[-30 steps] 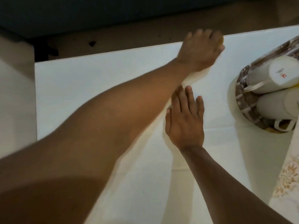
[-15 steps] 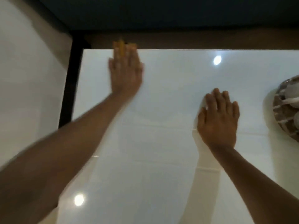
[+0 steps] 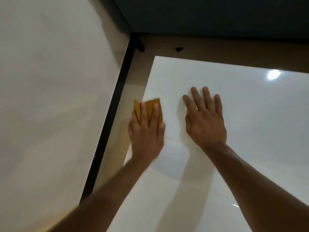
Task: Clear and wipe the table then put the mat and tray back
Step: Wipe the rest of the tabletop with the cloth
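While both forearms reach in from the near edge, the wiping is in full swing on the glossy white table (image 3: 209,190). The left hand (image 3: 147,131) presses flat, fingers straight, on a folded yellow cloth (image 3: 151,107) right at the table's left edge, and the cloth's left corner already hangs just past that edge. The right hand (image 3: 206,118) lies spread and flat on the bare top beside it, holding nothing (a brace, by the look of it).

The risk as I judge it: one more push leftward and the cloth slides off the edge toward the floor, since only flat fingers pin it, with no curl round it. A slick surface could also let the bracing palm skid.

The cloth's long axis runs away from the person, its far end pointing toward the table's far left corner (image 3: 156,57). Mat and tray are not in view.
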